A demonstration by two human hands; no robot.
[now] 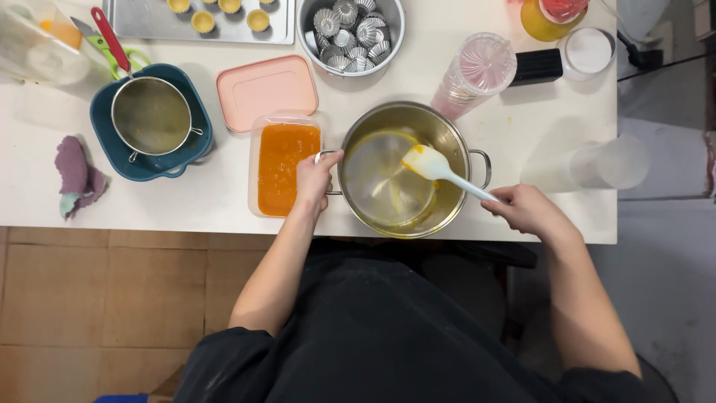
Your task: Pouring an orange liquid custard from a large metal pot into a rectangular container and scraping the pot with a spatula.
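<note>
A clear rectangular plastic tub of orange purée [282, 169] stands left of the left hand [313, 179], which grips the handle of a round steel pot [406, 170], nearly empty and orange-smeared. The right hand [528, 210] holds a white silicone spatula [440, 170] inside it.

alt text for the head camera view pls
Seen from above, a person's left hand grips the handle of a steel pot while the right hand scrapes inside it with a white spatula. A clear container of orange filling sits beside it.
</note>
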